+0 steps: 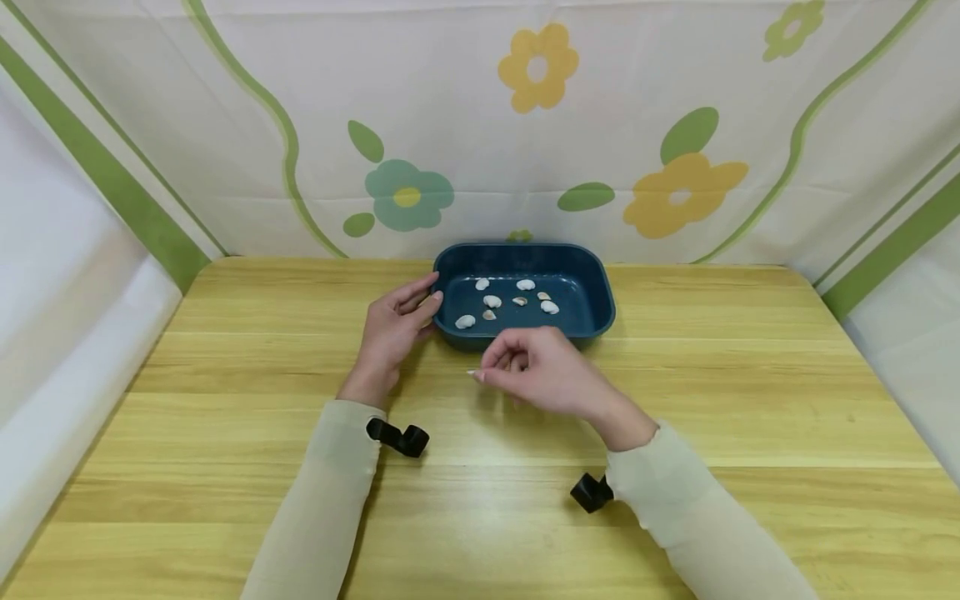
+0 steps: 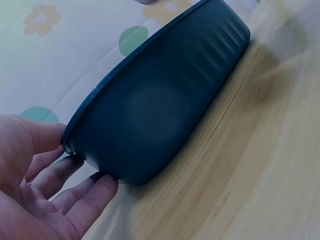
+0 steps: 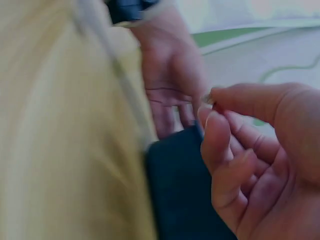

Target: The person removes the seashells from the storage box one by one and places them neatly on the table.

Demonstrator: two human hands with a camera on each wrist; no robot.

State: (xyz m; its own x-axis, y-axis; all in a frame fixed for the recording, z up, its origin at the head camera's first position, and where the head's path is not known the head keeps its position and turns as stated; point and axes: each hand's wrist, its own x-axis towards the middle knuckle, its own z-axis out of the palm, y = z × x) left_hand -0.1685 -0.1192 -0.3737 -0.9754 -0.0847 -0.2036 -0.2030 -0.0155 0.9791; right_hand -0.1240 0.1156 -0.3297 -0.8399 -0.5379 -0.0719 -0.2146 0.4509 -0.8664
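Several small seashells, some white and some brownish, lie on the floor of a dark blue plastic basin (image 1: 517, 342). My left hand (image 1: 393, 329) rests against the basin's left end. In the left wrist view, the fingertips (image 2: 107, 185) touch the outer wall near the rim. Just in front of the basin's near side, my right hand (image 1: 543, 371) pinches a small pale seashell (image 1: 473, 372) between thumb and index finger. The right wrist view shows that shell (image 3: 207, 99) mostly covered by the fingertips.
The basin stands at the back of a wooden table (image 1: 480, 517), close to a white cloth (image 1: 465, 125) printed with flowers. Similar cloth hangs at both sides. A black camera mount (image 1: 405, 439) is on the left wrist, another (image 1: 591, 493) on the right.
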